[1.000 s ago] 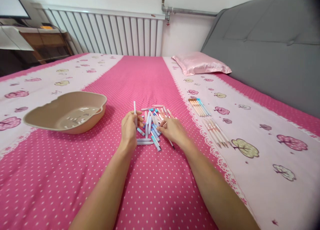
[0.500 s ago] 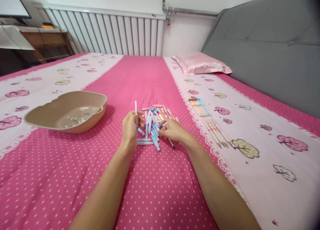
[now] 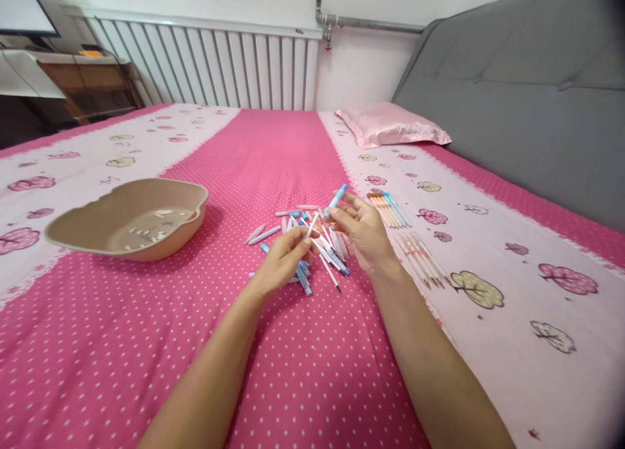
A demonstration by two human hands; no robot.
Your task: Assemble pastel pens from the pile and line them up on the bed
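Observation:
My left hand (image 3: 286, 257) is closed on a thin white stick (image 3: 313, 224), which slants up to the right. Between the thumb and fingers of my right hand (image 3: 362, 231) is a blue pen barrel (image 3: 338, 198), tilted, its lower end close to the white stick's tip. Below and around both hands lies a loose pile of pen parts (image 3: 334, 254) in white, blue, pink and lilac. Part of the pile is hidden by my left hand. A thin white refill (image 3: 330, 273) with a dark tip lies at the pile's near edge.
A beige basin (image 3: 122, 218) with small white pieces in it sits at the left on the bedspread (image 3: 293, 371). To the right lie a row of orange and blue pens (image 3: 389, 209) and a row of clear pens (image 3: 420, 259). A pink pillow (image 3: 390, 125) is farther back.
My left hand has moved right with the white stick, now tilted. My right hand has risen and now holds a blue barrel. Lilac and pink parts now lie at the pile's left.

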